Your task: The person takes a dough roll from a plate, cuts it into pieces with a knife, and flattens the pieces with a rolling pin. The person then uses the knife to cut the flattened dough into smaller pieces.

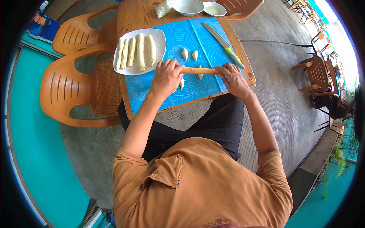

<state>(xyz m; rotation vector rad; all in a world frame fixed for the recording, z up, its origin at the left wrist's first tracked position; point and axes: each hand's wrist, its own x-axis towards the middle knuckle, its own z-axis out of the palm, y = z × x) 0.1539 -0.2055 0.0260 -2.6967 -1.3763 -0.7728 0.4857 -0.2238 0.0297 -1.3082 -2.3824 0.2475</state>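
My left hand (166,78) is closed around the left end of a wooden rolling pin (201,71). Its right end is in my right hand (234,80), fingers curled over it. The pin lies level above a blue pastry mat (152,93) marked with circles and rulers. Two small dough pieces (185,54) sit just beyond the pin. Another dough piece (200,76) shows partly under it, and one more (181,83) lies near my left hand. A white plate (162,43) with several rolled dough sheets (141,53) stands at the mat's left.
A knife (220,38) with a green-and-white handle lies on the mat's right side. At the table's far end are a metal bowl (188,7), a smaller bowl (215,9) and a plastic bag (164,9). An orange chair (76,85) stands left of the wooden table (133,15).
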